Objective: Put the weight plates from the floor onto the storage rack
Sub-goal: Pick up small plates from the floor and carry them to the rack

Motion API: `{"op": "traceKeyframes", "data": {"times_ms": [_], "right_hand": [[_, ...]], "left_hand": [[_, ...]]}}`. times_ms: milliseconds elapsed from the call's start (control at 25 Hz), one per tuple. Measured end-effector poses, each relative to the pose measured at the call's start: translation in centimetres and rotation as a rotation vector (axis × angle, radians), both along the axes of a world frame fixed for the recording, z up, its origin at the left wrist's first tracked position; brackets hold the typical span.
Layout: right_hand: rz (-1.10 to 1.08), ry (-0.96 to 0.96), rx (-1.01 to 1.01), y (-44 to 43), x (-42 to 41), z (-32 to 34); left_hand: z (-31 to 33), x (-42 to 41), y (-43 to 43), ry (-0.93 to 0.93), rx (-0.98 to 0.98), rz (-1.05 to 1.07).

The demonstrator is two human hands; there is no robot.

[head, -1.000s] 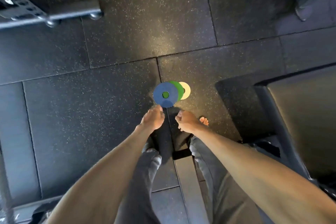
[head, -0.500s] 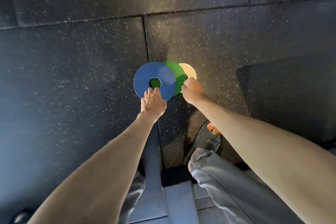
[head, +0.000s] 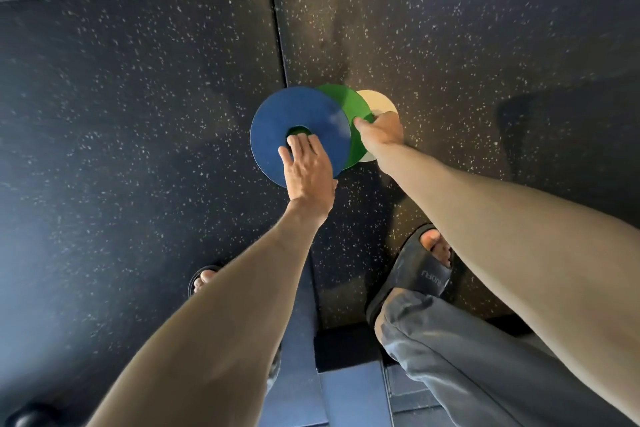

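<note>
**Q:** What is lying underfoot here?

**A:** A blue weight plate [head: 277, 121] is lying flat on the speckled rubber floor [head: 138, 97]. It is covering the left part of a green weight plate [head: 346, 104]. That one is in turn overlapping a smaller cream weight plate [head: 379, 102] at the right. Green is showing through the blue weight plate's centre hole. A floor seam [head: 278, 28] is running down from the top of the view to the plates.

**Q:** How is the left hand [head: 306, 170] sitting?

**A:** It is resting palm down on the near half of the blue weight plate. Its fingers are lying nearly straight and close together, and its fingertips are reaching the rim of the centre hole. Whether they are hooking into the hole cannot be told.

**Q:** And the right hand [head: 381, 130]?

**A:** It is sitting where the green weight plate's right edge is crossing the cream weight plate. One digit is stretching left onto the green surface. The other fingers are bending down beneath the hand and are hidden, so whether they are gripping either plate cannot be told.

**Q:** Where is the person standing?

**A:** Both bare forearms are reaching down from the lower edge of the view. A right foot in a dark slide sandal [head: 415, 274] is standing near the plates, beside the right forearm. A grey trouser leg [head: 467, 357] is showing below it. The toes of the left foot [head: 203, 282] are peeking out beside the left forearm.
</note>
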State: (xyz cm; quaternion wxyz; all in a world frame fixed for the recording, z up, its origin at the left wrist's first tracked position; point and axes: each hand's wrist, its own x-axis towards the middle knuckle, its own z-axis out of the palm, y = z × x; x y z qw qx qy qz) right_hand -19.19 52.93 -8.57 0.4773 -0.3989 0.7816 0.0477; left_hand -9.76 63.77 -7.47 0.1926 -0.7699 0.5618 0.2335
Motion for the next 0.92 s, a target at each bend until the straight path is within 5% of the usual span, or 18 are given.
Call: {"op": "traceKeyframes", "data": {"times_ms": [360,560,920], "right_hand": [[-0.005,-0.034,-0.009,4.9,2.9,7.1],[0.042,-0.006,-0.014,7.2,4.8,13.8],[0.448,0.002,-0.019,12.4,6.8,33.6]], "left_hand": [[6.2,3.7,0.4,0.242,0.115,0.097],[12.0,7.2,-0.9,0.331,0.224,0.365],[32.1,10.9,7.4,0.515,0.326,0.754]]}}
